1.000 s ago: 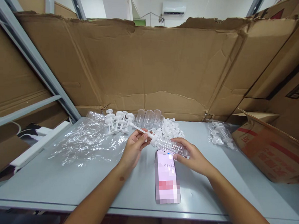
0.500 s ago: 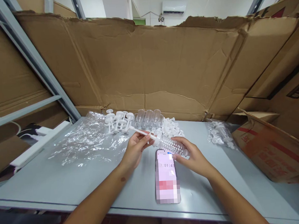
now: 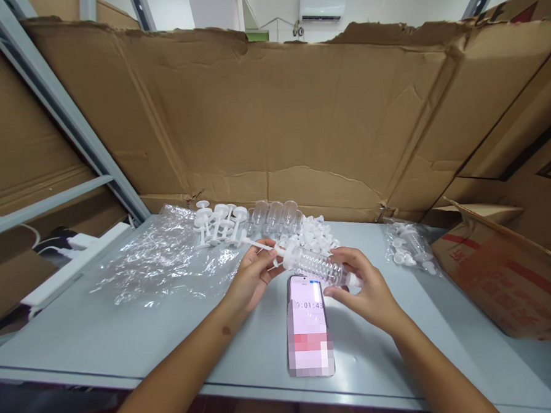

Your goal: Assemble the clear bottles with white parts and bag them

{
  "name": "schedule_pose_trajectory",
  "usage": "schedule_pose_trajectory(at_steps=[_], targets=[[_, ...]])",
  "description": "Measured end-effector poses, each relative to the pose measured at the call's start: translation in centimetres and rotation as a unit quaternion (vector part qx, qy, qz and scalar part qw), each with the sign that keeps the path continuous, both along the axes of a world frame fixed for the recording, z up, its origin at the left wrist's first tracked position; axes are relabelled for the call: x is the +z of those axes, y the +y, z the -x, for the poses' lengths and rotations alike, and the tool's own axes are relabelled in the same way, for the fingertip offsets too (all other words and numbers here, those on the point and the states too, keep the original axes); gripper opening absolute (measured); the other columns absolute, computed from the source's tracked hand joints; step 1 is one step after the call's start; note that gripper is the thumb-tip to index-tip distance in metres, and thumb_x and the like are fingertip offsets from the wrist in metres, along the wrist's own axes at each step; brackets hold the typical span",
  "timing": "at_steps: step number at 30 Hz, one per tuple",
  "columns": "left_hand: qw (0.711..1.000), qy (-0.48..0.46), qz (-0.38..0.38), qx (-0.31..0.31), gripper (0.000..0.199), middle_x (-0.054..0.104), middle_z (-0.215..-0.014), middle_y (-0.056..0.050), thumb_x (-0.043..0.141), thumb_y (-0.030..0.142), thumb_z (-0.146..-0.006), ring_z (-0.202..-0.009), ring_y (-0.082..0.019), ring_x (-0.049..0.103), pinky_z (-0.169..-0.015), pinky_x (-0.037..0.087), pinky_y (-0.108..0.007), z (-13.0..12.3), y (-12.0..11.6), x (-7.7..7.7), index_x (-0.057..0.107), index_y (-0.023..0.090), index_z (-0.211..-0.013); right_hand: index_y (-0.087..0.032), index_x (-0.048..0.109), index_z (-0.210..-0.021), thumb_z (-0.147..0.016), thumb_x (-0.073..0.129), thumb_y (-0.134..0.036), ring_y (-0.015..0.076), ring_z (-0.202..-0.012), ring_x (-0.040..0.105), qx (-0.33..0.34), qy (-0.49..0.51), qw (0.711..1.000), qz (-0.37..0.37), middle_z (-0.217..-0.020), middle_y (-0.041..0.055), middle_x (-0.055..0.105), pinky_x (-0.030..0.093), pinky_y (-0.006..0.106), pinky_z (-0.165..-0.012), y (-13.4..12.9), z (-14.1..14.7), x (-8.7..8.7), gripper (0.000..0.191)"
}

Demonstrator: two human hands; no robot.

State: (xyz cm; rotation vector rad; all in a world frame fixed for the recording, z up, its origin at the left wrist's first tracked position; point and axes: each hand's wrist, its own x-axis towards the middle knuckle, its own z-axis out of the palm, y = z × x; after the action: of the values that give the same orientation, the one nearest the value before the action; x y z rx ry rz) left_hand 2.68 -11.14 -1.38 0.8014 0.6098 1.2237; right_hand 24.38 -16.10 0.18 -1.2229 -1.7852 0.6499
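My left hand (image 3: 255, 272) is closed on a thin white rod (image 3: 258, 244) and the white neck end of a clear ribbed tube (image 3: 318, 266). The tube slants down to the right above the top of a phone (image 3: 308, 328). My right hand (image 3: 365, 285) has its thumb and fingers round the tube's right end, where a white tip (image 3: 353, 280) shows. Behind the hands lie white disc-ended plungers (image 3: 218, 219), several clear tubes (image 3: 275, 216) and a heap of small white parts (image 3: 314, 234).
A crumpled clear plastic bag (image 3: 162, 262) lies on the left of the grey table (image 3: 172, 347). A bag of parts (image 3: 409, 245) and an open cardboard box (image 3: 505, 268) are at the right. Cardboard (image 3: 274, 108) walls the back. A white power strip (image 3: 75, 266) runs along the left edge.
My right hand has moved slightly right and its fingers have shifted toward the tube's end, so the white tip and more of the tube now show. My left hand is nearly unmoved.
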Motion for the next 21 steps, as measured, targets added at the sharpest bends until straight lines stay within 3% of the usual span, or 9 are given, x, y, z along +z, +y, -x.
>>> schedule_pose_trajectory(at_steps=[4,8,11,14,17,21], targets=[[0.999,-0.004,-0.038,-0.037,0.030,0.059,-0.089,0.000,0.066,0.019,-0.071,-0.084,-0.012,0.056,-0.078,0.045,-0.026,-0.3,-0.7,0.4,0.054,0.021,-0.098,-0.027,0.050,-0.101,-0.070,0.069,-0.031,0.0233,-0.098,0.057,0.023,0.068,0.997,0.024,-0.115,0.0076,0.051,0.053,0.028,-0.065,0.0,-0.1,0.4,0.036],[0.996,0.013,-0.062,-0.055,0.037,0.055,-0.097,-0.002,0.071,0.020,-0.067,-0.086,-0.012,0.053,-0.077,0.042,-0.023,-0.5,-1.1,0.4,0.056,0.021,-0.101,-0.030,0.054,-0.103,-0.070,0.070,-0.027,0.0260,-0.111,0.048,0.039,0.044,0.998,-0.010,-0.119,0.0078,0.048,0.052,0.027,-0.064,-0.1,-0.5,0.6,0.037],[0.992,0.033,-0.080,-0.091,0.042,0.055,-0.094,-0.003,0.072,0.031,-0.066,-0.083,-0.014,0.053,-0.075,0.042,-0.025,-0.4,-1.0,0.1,0.056,0.020,-0.103,-0.031,0.054,-0.104,-0.070,0.070,-0.026,0.0257,-0.109,0.048,0.049,0.027,0.998,-0.040,-0.112,0.0075,0.051,0.050,0.026,-0.062,0.0,-0.7,0.6,0.038],[0.986,0.038,-0.114,-0.112,0.050,0.055,-0.085,-0.003,0.074,0.040,-0.060,-0.074,-0.014,0.052,-0.067,0.042,-0.025,-0.4,-0.9,-0.2,0.057,0.019,-0.101,-0.031,0.055,-0.103,-0.068,0.071,-0.024,0.0239,-0.104,0.050,0.061,0.027,0.996,-0.062,-0.106,0.0064,0.053,0.049,0.028,-0.068,0.1,-0.8,0.8,0.039],[0.987,0.046,-0.112,-0.107,0.049,0.056,-0.088,-0.002,0.076,0.037,-0.058,-0.075,-0.014,0.052,-0.064,0.041,-0.023,-0.5,-1.0,-0.4,0.057,0.021,-0.101,-0.029,0.056,-0.103,-0.067,0.073,-0.028,0.0234,-0.102,0.051,0.093,0.044,0.992,-0.070,-0.104,0.0059,0.054,0.048,0.031,-0.075,0.0,-0.9,0.9,0.040],[0.985,0.056,-0.109,-0.121,0.047,0.059,-0.095,-0.003,0.075,0.030,-0.061,-0.086,-0.017,0.055,-0.073,0.041,-0.025,-0.7,-1.4,-0.3,0.057,0.022,-0.104,-0.028,0.058,-0.099,-0.071,0.066,-0.039,0.0210,-0.091,0.055,0.058,0.114,0.992,-0.018,-0.101,0.0060,0.056,0.047,0.024,-0.057,0.2,-1.0,0.6,0.031]])
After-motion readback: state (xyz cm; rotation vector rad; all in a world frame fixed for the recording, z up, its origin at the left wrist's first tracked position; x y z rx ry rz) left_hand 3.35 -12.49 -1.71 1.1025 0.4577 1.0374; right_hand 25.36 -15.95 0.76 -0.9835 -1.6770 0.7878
